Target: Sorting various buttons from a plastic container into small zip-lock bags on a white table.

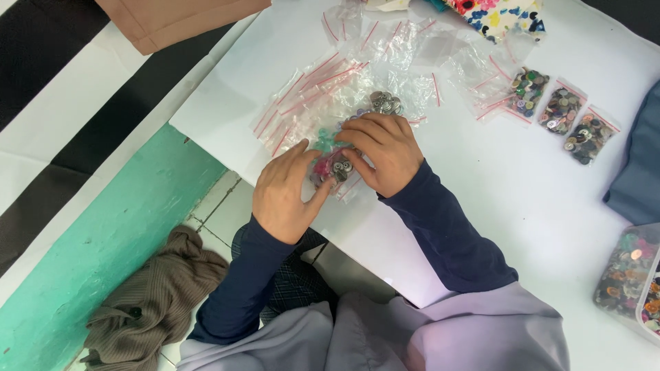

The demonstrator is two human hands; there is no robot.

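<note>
Both hands meet near the table's front edge over a small clear bag of mixed buttons. My left hand pinches the bag's left side with thumb and fingers. My right hand covers its top right and presses down on it. Pink, grey and silver buttons show between the fingers. Just beyond my hands lie loose teal buttons and a heap of silver buttons on a spread of empty clear zip bags with red strips.
Three filled button bags lie in a row at the right on the white table. A clear box of buttons sits at the right edge. Floral fabric, blue cloth and a brown garment on the floor surround the area.
</note>
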